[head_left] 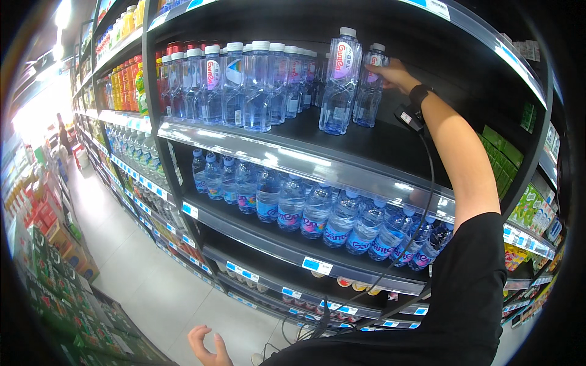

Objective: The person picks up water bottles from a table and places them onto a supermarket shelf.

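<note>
My right hand (390, 75) reaches onto the upper black shelf and is closed around the upper part of a clear plastic water bottle (367, 103) with a white cap. Just left of it and nearer the shelf's front stands a bottle of the same kind (338, 91), upright, with a Ganten label. My left hand (208, 346) is low in the picture, away from the shelves, fingers curled apart around nothing. A group of similar white-capped bottles (257, 91) stands farther left on that shelf.
Blue-capped water bottles (316, 215) line the shelf below, behind a clear front strip (274, 153). A black cable (430, 169) hangs from a small device (409, 117) at my right wrist. Green cartons (501, 151) are at the right. Stacked boxes (59, 283) border the aisle at the left.
</note>
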`<state>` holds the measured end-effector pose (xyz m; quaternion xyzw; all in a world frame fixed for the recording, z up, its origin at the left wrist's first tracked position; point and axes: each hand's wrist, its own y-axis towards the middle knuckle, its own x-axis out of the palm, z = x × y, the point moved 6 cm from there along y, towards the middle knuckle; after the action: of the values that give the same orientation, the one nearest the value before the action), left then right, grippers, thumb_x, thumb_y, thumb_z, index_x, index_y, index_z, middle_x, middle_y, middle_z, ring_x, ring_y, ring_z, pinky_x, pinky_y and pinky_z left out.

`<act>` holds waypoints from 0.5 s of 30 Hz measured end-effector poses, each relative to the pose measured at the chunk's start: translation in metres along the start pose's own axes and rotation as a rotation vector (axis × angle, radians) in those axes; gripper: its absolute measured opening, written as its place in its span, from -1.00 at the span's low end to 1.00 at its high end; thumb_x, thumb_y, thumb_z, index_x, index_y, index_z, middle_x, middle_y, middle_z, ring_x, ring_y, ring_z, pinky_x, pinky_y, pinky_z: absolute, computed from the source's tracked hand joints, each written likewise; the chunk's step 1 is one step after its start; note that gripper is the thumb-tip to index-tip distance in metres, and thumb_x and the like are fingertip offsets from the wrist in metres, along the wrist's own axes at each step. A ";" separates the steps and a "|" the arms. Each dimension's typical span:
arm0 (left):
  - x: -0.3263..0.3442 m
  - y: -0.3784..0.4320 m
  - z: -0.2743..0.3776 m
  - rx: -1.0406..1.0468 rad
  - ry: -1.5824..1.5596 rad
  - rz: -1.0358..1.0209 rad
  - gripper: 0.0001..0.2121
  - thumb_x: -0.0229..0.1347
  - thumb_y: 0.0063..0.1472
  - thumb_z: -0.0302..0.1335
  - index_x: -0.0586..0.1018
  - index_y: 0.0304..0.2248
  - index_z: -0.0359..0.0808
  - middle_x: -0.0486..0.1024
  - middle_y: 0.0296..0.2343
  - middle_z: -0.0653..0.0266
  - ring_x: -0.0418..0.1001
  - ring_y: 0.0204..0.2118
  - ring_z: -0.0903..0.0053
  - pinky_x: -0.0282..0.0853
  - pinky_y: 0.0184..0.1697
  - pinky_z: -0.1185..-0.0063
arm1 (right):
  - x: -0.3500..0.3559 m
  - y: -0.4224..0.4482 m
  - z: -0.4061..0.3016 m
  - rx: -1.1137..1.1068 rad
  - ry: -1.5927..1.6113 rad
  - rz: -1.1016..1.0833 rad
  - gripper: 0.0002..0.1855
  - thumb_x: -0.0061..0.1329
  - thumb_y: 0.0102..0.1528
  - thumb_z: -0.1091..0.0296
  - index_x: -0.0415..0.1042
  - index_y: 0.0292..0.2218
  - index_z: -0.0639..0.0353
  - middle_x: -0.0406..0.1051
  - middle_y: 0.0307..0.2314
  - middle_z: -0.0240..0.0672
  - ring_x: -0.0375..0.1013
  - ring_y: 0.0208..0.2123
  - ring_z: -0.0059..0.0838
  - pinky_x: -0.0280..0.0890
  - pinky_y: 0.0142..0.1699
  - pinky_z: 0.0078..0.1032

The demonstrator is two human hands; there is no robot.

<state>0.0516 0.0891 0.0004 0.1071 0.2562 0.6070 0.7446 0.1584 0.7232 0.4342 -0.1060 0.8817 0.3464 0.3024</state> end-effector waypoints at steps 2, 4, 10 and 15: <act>-0.003 -0.001 -0.005 -0.016 -0.003 -0.002 -0.81 0.11 0.19 -0.57 0.47 -0.20 -0.40 0.40 -0.21 0.10 0.38 -0.11 0.34 0.31 0.03 0.45 | 0.002 0.004 0.005 0.015 -0.017 0.035 -0.24 0.30 -0.15 -0.13 0.40 -0.18 0.42 0.49 -0.39 -0.18 0.51 -0.48 -0.48 0.44 -0.43 -0.58; -0.007 -0.003 -0.011 -0.029 -0.005 -0.004 -0.81 0.11 0.20 -0.56 0.47 -0.20 -0.40 0.40 -0.21 0.10 0.38 -0.11 0.35 0.31 0.02 0.45 | 0.001 0.002 0.004 -0.001 0.019 0.106 -0.19 0.31 -0.19 -0.15 0.38 -0.15 0.40 0.49 -0.40 -0.17 0.51 -0.50 -0.45 0.43 -0.45 -0.55; -0.021 0.002 -0.021 -0.050 -0.028 -0.045 -0.81 0.10 0.21 -0.55 0.46 -0.19 -0.40 0.40 -0.22 0.13 0.38 -0.12 0.37 0.32 0.01 0.47 | 0.007 -0.025 -0.003 0.215 0.148 0.018 -0.35 0.26 -0.09 -0.01 0.38 -0.08 0.21 0.39 -0.24 -0.29 0.40 -0.35 -0.49 0.39 -0.32 -0.52; -0.009 0.010 -0.035 -0.074 -0.101 -0.214 -0.83 0.09 0.21 -0.55 0.47 -0.20 -0.41 0.40 -0.22 0.14 0.39 -0.14 0.38 0.32 0.01 0.47 | -0.024 -0.073 -0.022 0.229 0.150 0.056 -0.54 0.06 0.09 0.06 0.37 -0.10 0.19 0.33 -0.20 -0.37 0.34 -0.27 -0.53 0.36 -0.28 -0.51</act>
<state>0.0238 0.0779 -0.0222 0.0822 0.2059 0.5270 0.8204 0.1962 0.6541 0.4216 -0.0718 0.9382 0.2429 0.2361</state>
